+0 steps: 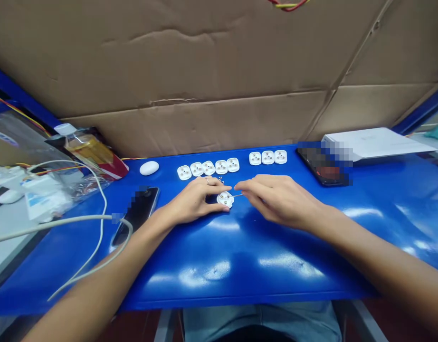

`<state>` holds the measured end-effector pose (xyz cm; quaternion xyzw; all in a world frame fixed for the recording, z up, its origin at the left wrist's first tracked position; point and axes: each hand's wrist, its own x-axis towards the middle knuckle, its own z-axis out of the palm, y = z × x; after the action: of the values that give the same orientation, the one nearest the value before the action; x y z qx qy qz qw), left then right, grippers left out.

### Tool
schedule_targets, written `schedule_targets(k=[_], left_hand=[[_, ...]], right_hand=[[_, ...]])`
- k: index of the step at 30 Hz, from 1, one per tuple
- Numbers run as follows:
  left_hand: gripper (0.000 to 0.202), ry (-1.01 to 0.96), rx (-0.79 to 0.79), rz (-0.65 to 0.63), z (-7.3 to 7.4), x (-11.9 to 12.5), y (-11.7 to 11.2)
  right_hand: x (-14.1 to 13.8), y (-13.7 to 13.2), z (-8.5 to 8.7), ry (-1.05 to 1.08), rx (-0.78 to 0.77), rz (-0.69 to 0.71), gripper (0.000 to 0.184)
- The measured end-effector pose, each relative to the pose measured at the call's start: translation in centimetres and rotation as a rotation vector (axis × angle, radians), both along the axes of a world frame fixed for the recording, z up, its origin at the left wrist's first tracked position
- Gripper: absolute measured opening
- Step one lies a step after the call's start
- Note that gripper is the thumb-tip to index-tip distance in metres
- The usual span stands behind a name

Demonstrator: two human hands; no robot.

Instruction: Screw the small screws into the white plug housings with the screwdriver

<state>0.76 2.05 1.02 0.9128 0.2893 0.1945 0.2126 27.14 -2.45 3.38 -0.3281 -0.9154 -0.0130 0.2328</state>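
Note:
My left hand (192, 202) is closed around the edge of a small white plastic piece (224, 200), thumb on the near side and fingers on the far side. Small metal parts show inside this piece, which looks like a plug or socket base. From the right, my right hand (276, 195) pinches a thin metal tool (237, 195) whose tip reaches the piece; its exact kind is too small to tell. Just beyond my left fingers lie several tiny dark parts (221, 180), perhaps screws. Behind them stands a row of similar white pieces (208, 167), with three more white pieces (268, 157) to the right.
A white oval object (149, 167) and a phone (138, 213) lie to the left, near a drink bottle (92, 151) and a looping white cable (104, 190). At the back right are a dark device (320, 166) and a white box (379, 142). Cardboard (204, 71) walls the blue table (219, 280).

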Motion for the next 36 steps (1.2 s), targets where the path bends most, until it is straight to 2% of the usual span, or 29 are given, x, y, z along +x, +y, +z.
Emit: schedule_targets(k=[6,13,19,23,26,32,36], left_hand=[[0.039,0.042,0.019,0.004,0.6,-0.2,0.0],[0.041,0.074,0.022,0.002,0.7,-0.1,-0.2],[0.041,0.076,0.023,-0.003,0.5,-0.1,-0.1],[0.046,0.067,0.028,0.001,0.4,-0.1,-0.1],[0.044,0.063,0.019,0.005,0.4,-0.1,-0.2],[0.046,0.086,0.031,0.003,0.4,-0.2,-0.2],[0.046,0.091,0.041,0.003,0.4,-0.2,-0.3]], right_hand=[[0.0,0.0,1.0,-0.093,0.079,0.109,0.033],[0.0,-0.3,0.4,-0.14,0.195,-0.003,0.027],[-0.2,-0.3,0.5,-0.05,0.096,0.044,0.028],[-0.1,-0.3,0.4,-0.02,0.044,-0.036,0.023],[0.0,-0.1,0.0,-0.026,0.055,-0.089,0.021],[0.0,-0.1,-0.2,0.028,0.073,-0.011,0.021],[-0.1,-0.2,-0.1,0.004,0.083,-0.099,0.021]])
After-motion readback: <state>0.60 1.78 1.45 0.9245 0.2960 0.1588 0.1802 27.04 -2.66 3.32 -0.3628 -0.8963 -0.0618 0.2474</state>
